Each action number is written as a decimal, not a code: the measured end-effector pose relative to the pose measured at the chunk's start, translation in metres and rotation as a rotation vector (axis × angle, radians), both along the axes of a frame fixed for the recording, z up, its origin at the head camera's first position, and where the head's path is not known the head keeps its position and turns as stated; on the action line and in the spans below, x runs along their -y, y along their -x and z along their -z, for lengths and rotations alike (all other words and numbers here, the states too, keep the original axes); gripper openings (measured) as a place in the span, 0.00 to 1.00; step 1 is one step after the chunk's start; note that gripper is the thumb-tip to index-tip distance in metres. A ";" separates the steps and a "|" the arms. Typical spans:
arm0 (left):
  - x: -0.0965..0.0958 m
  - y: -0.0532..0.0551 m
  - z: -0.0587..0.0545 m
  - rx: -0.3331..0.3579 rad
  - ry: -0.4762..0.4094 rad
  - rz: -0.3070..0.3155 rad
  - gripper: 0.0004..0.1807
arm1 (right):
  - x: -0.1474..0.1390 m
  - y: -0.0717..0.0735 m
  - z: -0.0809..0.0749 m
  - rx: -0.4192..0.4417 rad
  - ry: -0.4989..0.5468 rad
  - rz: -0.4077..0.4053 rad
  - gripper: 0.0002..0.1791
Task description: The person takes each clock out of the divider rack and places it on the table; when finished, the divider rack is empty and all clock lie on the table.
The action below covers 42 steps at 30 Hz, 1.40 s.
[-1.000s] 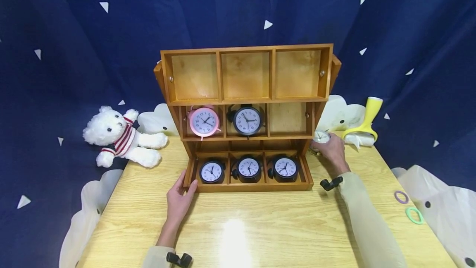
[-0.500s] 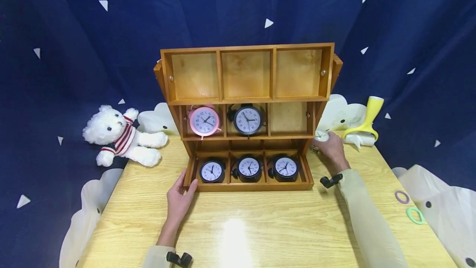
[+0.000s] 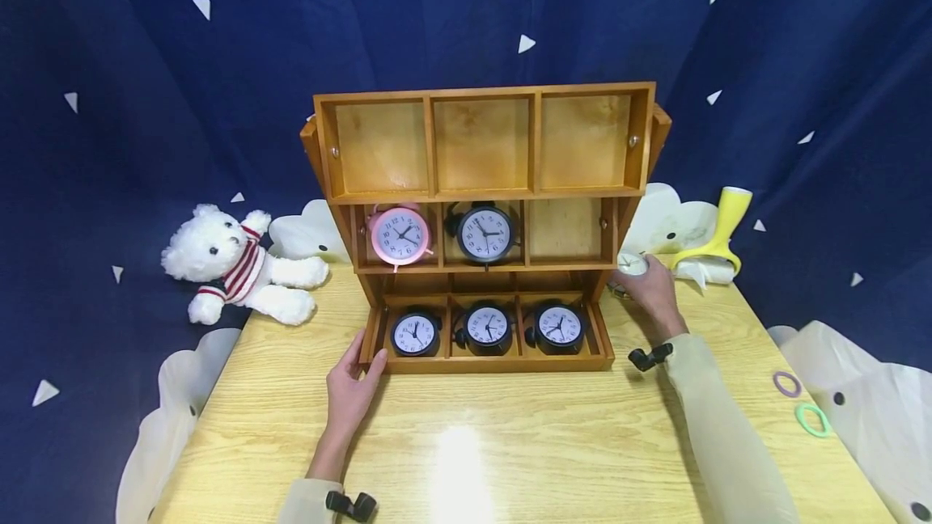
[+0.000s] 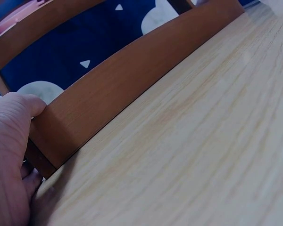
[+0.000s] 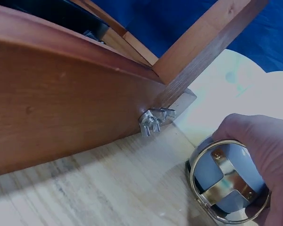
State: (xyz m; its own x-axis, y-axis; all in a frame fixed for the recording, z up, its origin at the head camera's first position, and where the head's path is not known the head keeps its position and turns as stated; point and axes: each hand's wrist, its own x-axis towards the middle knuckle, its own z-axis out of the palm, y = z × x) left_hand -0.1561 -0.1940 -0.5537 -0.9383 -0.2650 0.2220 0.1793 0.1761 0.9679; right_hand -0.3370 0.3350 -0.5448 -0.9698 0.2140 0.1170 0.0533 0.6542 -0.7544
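A three-tier wooden shelf [image 3: 480, 366] stands on the table. My left hand [image 3: 349, 386] grips the front left corner of its bottom tray; in the left wrist view the thumb [image 4: 35, 104] lies on the top edge. Beside the shelf's right side, my right hand [image 3: 654, 294] holds a small alarm clock [image 3: 632, 264] with a pale face. The right wrist view shows a brass-coloured ring and bracket on this clock [image 5: 243, 162]; the fingers are partly hidden. Black clocks [image 3: 415, 335] fill the bottom tray. A pink clock [image 3: 400, 235] and a black one [image 3: 485, 234] sit in the middle tier.
A white teddy bear [image 3: 236, 265] lies left of the shelf. Behind my right hand is a yellow-handled lint roller [image 3: 717, 237]. Purple [image 3: 786, 384] and green rings [image 3: 811, 420] lie at the table's right edge. A metal wing nut [image 5: 153, 121] juts from the shelf's side.
My right hand and the clock in it have shifted very slightly beside the shelf. The left hand keeps its place on the tray corner.
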 end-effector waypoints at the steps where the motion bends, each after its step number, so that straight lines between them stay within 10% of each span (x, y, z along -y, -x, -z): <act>1: 0.000 0.000 0.000 0.000 0.001 0.000 0.33 | 0.000 -0.001 0.000 -0.013 -0.005 0.002 0.32; 17: -0.001 0.000 -0.003 0.003 0.020 0.001 0.33 | -0.003 -0.033 -0.019 -0.020 0.065 -0.016 0.54; 24: 0.000 0.001 0.000 0.019 0.021 -0.004 0.33 | -0.001 -0.054 -0.035 -0.091 0.058 0.002 0.49; 32: 0.009 0.015 0.035 0.019 0.010 -0.020 0.35 | 0.013 -0.088 -0.060 -0.205 0.074 0.042 0.45; 42: 0.010 0.014 0.037 -0.010 0.019 -0.026 0.34 | 0.037 -0.121 -0.083 -0.312 0.114 0.050 0.40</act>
